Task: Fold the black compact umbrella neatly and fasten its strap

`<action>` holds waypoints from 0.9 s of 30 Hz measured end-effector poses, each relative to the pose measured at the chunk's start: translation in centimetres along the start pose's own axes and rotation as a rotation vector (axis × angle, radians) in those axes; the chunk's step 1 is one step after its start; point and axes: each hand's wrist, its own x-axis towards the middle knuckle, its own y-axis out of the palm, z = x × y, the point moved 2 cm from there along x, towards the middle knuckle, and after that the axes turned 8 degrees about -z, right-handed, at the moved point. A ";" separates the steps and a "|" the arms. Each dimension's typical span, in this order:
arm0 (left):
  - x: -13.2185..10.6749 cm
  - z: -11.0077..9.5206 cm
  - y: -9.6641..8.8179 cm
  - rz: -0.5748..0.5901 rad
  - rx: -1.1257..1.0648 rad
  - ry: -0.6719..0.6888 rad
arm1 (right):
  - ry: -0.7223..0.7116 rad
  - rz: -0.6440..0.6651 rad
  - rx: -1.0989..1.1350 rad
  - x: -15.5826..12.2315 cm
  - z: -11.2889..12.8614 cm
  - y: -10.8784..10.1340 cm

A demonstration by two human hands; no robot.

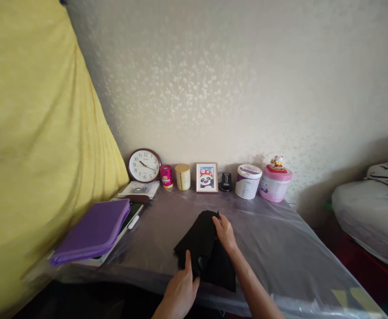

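Note:
A piece of black cloth [197, 237] lies partly folded on the table near its front edge, one layer turned over another. With my right hand [225, 231] I pinch the cloth's upper right corner between thumb and fingers. My left hand [181, 287] is at the cloth's near edge, the index finger stretched along the top and the thumb close to the fold. The left hand's other fingers are curled and partly hidden. A darker flap of the cloth hangs out to the right, below my right wrist.
Along the wall stand a clock [144, 165], a pink can [166, 176], a yellow-lidded jar [182, 177], a framed panda picture [207, 177], a black device [226, 182], a white tub [247, 182] and a pink tub [275, 185]. A purple folder [92, 228] lies left on the plastic-covered table [263, 248].

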 end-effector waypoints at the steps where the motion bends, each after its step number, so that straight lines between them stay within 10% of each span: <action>1: 0.1 0.1 0.0 0.004 -0.006 0.004 | -0.003 0.011 -0.020 0.1 0.2 0.6; 10: 0.1 0.1 0.0 -0.013 -0.026 0.018 | -0.107 0.105 -0.505 0.5 0.7 4.0; 27: -1.9 -0.5 -1.4 -0.073 0.011 0.063 | -0.273 0.178 -0.613 -1.4 1.7 4.1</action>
